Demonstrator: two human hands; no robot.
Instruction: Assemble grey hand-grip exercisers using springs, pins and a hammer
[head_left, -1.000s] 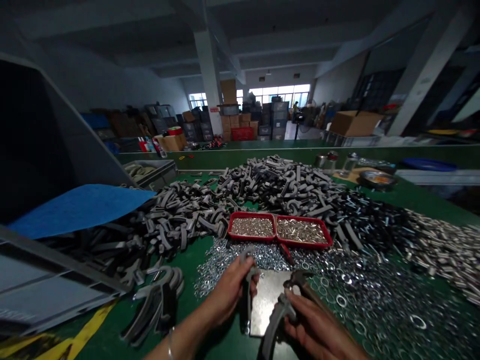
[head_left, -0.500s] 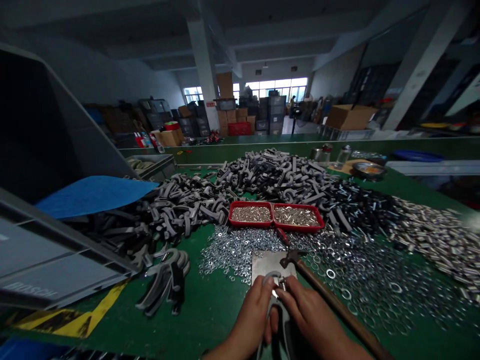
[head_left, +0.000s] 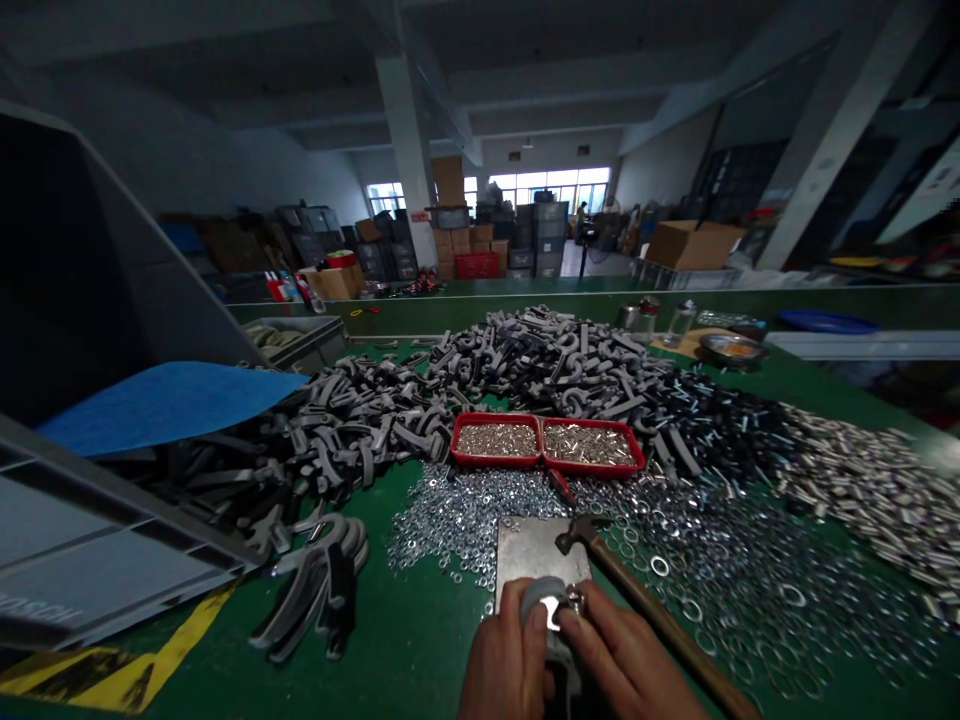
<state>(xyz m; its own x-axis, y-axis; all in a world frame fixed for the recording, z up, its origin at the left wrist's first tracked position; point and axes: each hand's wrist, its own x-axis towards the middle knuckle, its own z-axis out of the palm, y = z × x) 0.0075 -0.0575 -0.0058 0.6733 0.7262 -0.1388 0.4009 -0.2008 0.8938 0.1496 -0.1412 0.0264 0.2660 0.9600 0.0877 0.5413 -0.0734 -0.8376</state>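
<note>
In the head view, a grey curved plastic bracket (head_left: 541, 601) is held at bottom centre, clamped between the closed fingers of the left hand (head_left: 504, 665) and right hand (head_left: 622, 668), at the lower edge of a flat steel plate (head_left: 531, 550); a wooden-handled steel hammer (head_left: 645, 600) lies just right, on scattered silver washers (head_left: 739, 600).

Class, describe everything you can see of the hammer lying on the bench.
The hammer has a slim brown handle that looks wooden and a dark metal head with one tapered end. It lies flat, head on the far right corner of a steel plate, handle running down-right over scattered metal washers. The right hand is beside it, apparently not touching.
</note>
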